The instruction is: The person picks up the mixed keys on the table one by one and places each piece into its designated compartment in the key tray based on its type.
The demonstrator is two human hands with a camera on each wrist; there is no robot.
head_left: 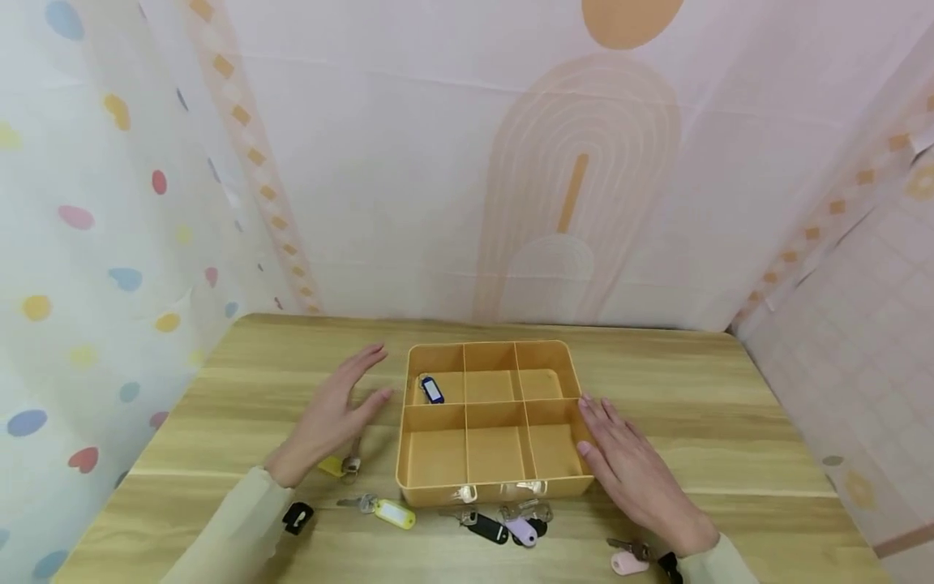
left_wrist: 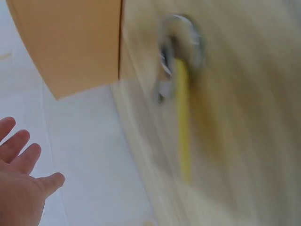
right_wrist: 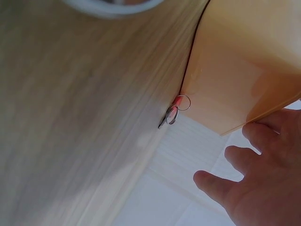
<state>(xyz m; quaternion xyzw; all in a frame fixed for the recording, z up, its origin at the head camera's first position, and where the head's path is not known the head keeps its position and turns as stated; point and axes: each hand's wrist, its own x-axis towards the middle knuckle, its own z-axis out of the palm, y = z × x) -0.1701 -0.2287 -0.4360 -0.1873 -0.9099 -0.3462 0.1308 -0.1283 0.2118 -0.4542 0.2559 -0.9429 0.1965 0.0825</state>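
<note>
A tan divided box (head_left: pixel 496 458) stands on the table, with a blue key tag (head_left: pixel 432 390) in its back-left compartment. To the left of the box, apart from it, my left hand (head_left: pixel 332 418) hovers with fingers extended. Under that hand lies a key with a yellow tag (head_left: pixel 332 465); the left wrist view shows a yellow tag (left_wrist: pixel 183 127) edge-on, blurred. My right hand (head_left: pixel 635 470) rests its straight fingers against the box's right wall. A red tag with metal rings (right_wrist: pixel 177 100) lies beside the box in the right wrist view; the head view does not show it.
Before the box lie keys with a yellow tag (head_left: pixel 395 514), a black tag (head_left: pixel 487 528) and a lilac tag (head_left: pixel 521 531). A pink tag (head_left: pixel 629 563) with a key sits near the right wrist. Shiny silvery pieces (head_left: pixel 533 487) show at the box's front wall. Patterned curtains (head_left: pixel 409 203) hang behind.
</note>
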